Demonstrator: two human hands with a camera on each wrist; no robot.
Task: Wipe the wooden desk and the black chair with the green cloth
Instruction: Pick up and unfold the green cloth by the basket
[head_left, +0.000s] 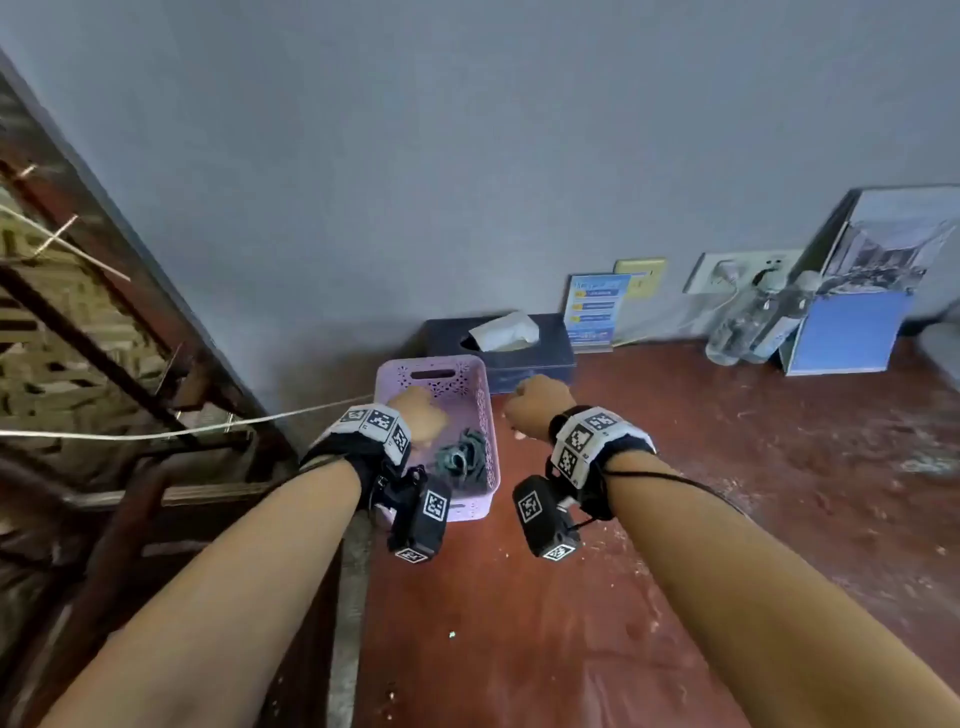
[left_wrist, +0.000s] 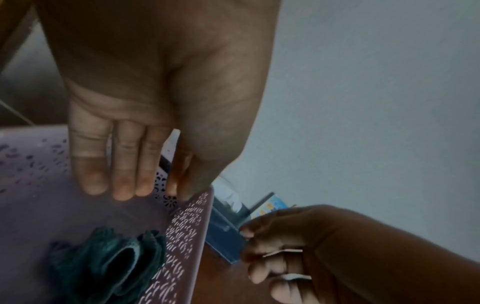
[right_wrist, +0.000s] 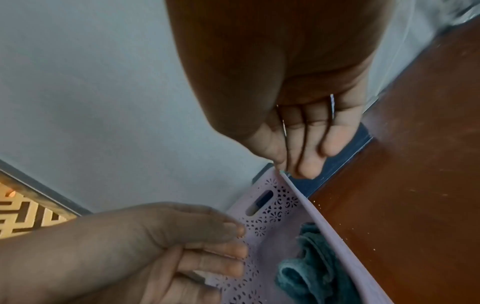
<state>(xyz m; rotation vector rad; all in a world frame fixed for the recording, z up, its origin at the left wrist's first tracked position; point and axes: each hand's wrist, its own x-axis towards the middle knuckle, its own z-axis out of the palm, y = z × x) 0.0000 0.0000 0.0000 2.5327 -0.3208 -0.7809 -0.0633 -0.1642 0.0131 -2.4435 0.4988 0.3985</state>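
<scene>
The green cloth (head_left: 462, 457) lies crumpled inside a lilac perforated basket (head_left: 431, 364) at the left edge of the red-brown wooden desk (head_left: 675, 519). My left hand (head_left: 418, 415) hangs over the basket with straight fingers (left_wrist: 124, 185) pointing down above the cloth (left_wrist: 103, 263), holding nothing. My right hand (head_left: 535, 405) hovers just right of the basket, fingers loosely bent and empty, fingertips (right_wrist: 303, 168) near the basket's far right corner (right_wrist: 311, 207). The cloth (right_wrist: 306, 265) rests against the basket's right wall. No black chair is in view.
Behind the basket stands a dark blue tissue box (head_left: 519, 343), then a blue leaflet stand (head_left: 595, 312), clear bottles (head_left: 753, 322) and a blue box (head_left: 852, 327) along the grey wall. A wooden lattice frame and a white cord (head_left: 156, 431) lie left of the desk. Crumbs dot the desk.
</scene>
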